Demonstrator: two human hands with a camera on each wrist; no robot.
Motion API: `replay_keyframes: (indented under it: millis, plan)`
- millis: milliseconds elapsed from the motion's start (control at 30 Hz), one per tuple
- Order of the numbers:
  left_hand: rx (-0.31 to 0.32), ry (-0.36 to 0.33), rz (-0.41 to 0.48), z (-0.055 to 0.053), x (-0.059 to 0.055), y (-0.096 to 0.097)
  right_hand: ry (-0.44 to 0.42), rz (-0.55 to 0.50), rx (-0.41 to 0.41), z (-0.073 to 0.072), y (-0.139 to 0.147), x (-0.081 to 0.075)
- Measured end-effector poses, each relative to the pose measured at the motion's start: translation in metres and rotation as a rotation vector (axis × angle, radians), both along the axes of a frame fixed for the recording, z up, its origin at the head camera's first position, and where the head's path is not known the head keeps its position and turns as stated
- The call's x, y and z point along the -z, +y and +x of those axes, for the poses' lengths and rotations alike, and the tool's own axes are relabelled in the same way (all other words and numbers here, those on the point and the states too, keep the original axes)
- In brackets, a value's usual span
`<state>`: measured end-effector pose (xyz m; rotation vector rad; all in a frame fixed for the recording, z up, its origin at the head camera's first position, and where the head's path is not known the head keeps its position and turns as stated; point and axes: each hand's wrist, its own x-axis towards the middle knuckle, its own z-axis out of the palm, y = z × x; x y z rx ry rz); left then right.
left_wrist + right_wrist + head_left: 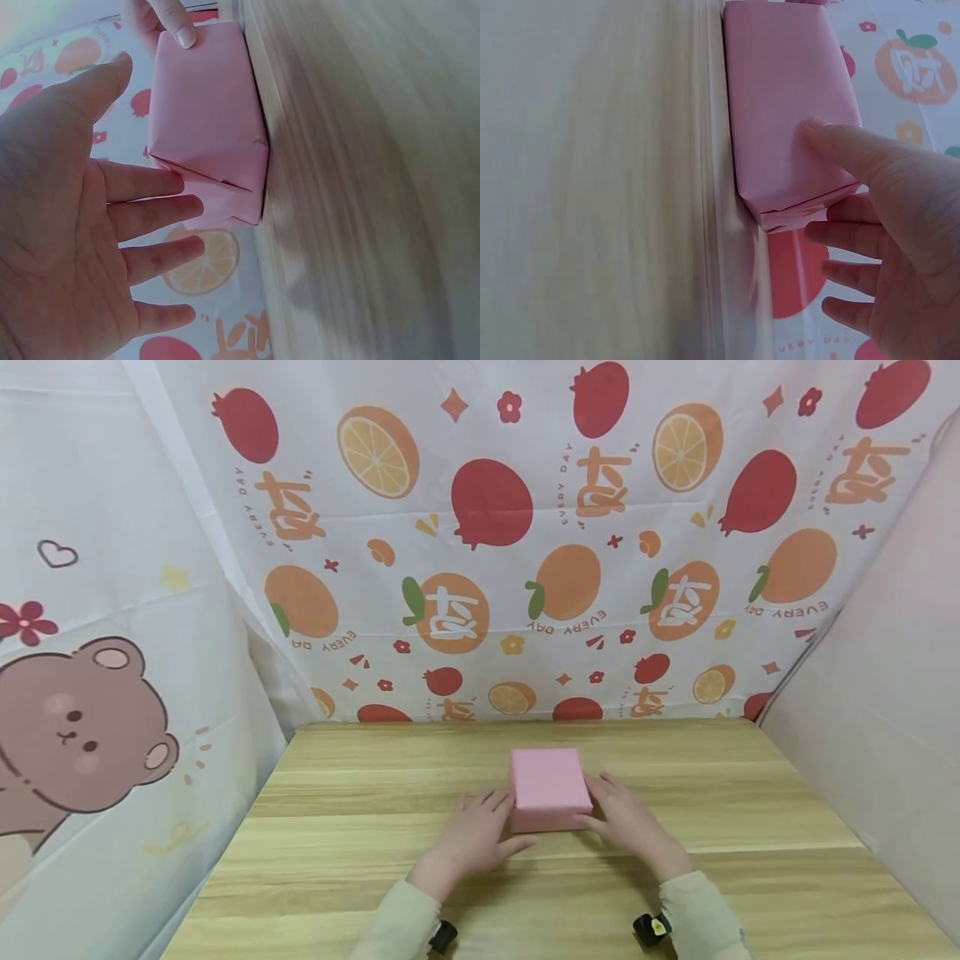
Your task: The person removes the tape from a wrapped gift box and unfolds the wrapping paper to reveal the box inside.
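A pink paper-wrapped box [551,781] rests on the wooden table in front of me. My left hand [474,835] is at its left side, fingers extended, with the index fingertip right at the folded end of the wrapping [217,191] in the left wrist view. The left thumb stands away from the box. At the box's right side is my right hand [628,818]. In the right wrist view its thumb [847,146] lies on the front face, and the loosely spread fingers [847,236] reach along the folded right end.
The light wood-grain table [337,843] spreads around the box. Behind it hangs a white cloth with fruit prints [510,593]; a cloth with a bear [82,727] hangs at the left. A plain pale cloth [885,693] is on the right. Small black devices are at both wrists.
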<state>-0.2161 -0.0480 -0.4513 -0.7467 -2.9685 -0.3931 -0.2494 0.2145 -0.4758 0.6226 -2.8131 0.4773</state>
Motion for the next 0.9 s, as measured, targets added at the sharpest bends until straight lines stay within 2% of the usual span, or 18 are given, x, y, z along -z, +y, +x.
replay_keyframes:
  millis: [233, 600, 767, 900]
  plan:
    - [-0.013, 0.0, 0.002, 0.003, -0.004, -0.014, -0.003, -0.012, -0.008, 0.001, -0.015, -0.002]
    - [-0.016, 0.019, 0.032, 0.003, -0.002, -0.024, -0.031, 0.011, 0.021, 0.002, -0.025, -0.001]
    - [0.001, -0.002, 0.077, -0.004, -0.004, -0.03, -0.106, -0.042, 0.027, 0.001, -0.023, -0.004]
    - [-0.03, -0.062, 0.132, -0.011, -0.007, -0.036, -0.162, -0.136, 0.015, -0.003, -0.02, -0.01]
